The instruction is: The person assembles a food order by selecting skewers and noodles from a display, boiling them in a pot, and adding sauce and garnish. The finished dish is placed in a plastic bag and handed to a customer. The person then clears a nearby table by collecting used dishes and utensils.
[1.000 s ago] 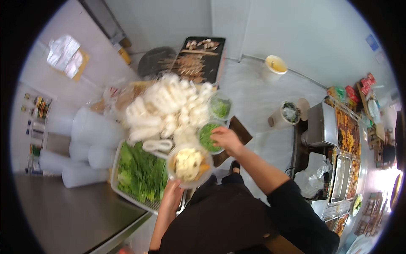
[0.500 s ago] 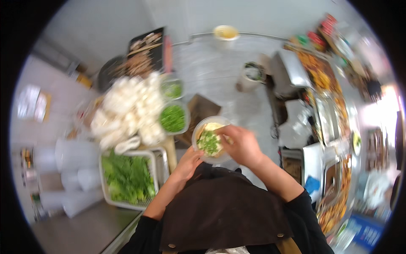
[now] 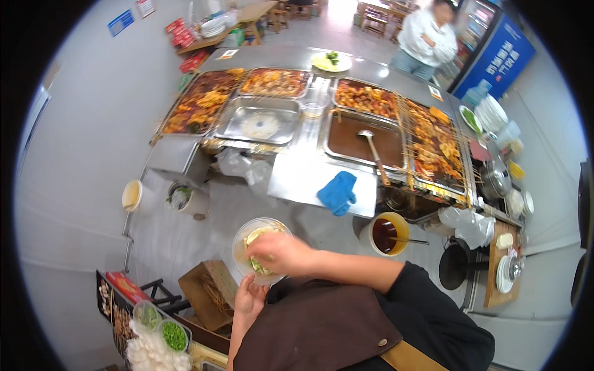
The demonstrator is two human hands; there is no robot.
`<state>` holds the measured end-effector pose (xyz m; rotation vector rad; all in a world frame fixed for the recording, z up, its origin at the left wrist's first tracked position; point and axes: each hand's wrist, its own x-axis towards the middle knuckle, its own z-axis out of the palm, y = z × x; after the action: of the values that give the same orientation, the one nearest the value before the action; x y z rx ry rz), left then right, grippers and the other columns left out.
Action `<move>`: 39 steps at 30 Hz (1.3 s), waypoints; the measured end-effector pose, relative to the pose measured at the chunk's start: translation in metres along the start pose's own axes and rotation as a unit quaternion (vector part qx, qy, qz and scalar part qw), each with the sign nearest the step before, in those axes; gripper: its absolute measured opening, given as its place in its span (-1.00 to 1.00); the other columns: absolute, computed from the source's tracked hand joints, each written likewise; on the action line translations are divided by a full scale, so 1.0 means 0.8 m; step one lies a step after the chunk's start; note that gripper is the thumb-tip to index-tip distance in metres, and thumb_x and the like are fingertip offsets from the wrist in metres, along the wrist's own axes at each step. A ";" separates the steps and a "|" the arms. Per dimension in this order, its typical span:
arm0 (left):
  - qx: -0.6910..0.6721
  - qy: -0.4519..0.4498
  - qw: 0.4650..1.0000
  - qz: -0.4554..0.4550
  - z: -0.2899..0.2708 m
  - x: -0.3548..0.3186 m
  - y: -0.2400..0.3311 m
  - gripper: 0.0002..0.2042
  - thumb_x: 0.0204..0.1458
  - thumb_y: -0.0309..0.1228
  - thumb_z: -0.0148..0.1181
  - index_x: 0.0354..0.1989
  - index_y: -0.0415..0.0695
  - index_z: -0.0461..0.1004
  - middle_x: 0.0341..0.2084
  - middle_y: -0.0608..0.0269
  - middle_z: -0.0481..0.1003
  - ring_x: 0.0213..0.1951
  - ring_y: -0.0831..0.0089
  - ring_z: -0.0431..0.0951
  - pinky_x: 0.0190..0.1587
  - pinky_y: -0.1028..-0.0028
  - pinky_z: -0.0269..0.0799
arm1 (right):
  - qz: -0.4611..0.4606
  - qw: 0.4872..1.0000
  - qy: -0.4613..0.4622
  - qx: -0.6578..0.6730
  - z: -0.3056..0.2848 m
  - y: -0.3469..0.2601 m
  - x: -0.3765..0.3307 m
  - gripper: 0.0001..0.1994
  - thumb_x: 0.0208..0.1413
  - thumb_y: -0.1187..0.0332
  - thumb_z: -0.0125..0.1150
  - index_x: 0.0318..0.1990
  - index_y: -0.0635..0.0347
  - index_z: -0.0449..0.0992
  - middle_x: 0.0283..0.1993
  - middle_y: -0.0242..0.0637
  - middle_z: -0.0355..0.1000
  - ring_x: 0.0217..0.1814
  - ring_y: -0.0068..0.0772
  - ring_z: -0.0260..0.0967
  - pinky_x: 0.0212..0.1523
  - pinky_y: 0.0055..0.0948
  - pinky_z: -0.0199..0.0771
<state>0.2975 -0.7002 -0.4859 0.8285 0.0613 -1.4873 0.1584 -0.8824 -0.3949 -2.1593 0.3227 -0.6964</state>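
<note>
A clear round plastic bowl (image 3: 239, 250) is held low in front of me, with pale food and chopped greens (image 3: 258, 266) in it. My left hand (image 3: 249, 298) grips the bowl from its near side, fingers round the rim and underneath. Over the bowl's opening is my right hand (image 3: 283, 252), slightly blurred, its fingers bent down and drawn together at the food. Whatever its fingertips hold is hidden. Tubs of chopped greens (image 3: 175, 336) stand at the lower left, beside a pile of white bagged items (image 3: 151, 355).
Ahead, a steel counter carries trays of skewers (image 3: 433, 145) and a brown broth pan (image 3: 352, 139) with a ladle (image 3: 371, 148). A blue cloth (image 3: 338, 193) lies on its near shelf. Buckets (image 3: 377, 235) and a cardboard box (image 3: 201, 287) surround me. A person (image 3: 427, 40) stands beyond the counter.
My view has swung right, from the greens and white bags to the counter with trays. The bowl stays in my left hand, with my right hand still over it.
</note>
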 end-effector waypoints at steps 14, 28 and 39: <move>0.131 -0.141 0.972 -0.133 0.178 0.192 -0.005 -0.36 0.19 -0.23 0.16 0.39 -0.24 0.14 0.32 0.11 0.31 0.33 0.23 0.32 0.40 0.23 0.21 | 0.510 0.735 0.379 -0.237 -0.299 0.331 -0.226 -0.57 0.00 0.22 0.35 0.00 0.28 0.56 -0.01 0.04 0.53 0.02 0.08 0.50 0.08 -0.09 0.51; 0.214 -0.140 0.949 -0.185 0.278 0.380 0.022 -0.45 0.16 -0.21 0.20 0.29 -0.18 0.30 0.25 0.18 0.42 0.25 0.28 0.41 0.30 0.25 0.28 | 0.503 0.776 0.373 -0.075 -0.303 0.367 -0.175 -0.41 0.19 0.27 0.26 0.37 0.08 0.29 0.00 -0.05 0.50 0.08 -0.05 0.52 0.06 -0.13 0.51; 0.245 -0.183 0.915 -0.264 0.376 0.426 -0.115 -0.43 0.20 -0.21 0.15 0.34 -0.22 0.23 0.26 0.09 0.40 0.27 0.20 0.39 0.32 0.17 0.28 | 0.537 0.569 0.600 0.167 -0.421 0.257 -0.425 -0.54 0.37 0.25 0.09 0.38 0.08 0.31 -0.47 -0.31 0.47 -0.67 -0.61 0.26 -0.68 -0.54 0.32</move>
<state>0.1285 -1.1318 -0.4833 0.9589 -0.4162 -2.2029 -0.3123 -1.0730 -0.5099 -0.4560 1.8185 -1.1676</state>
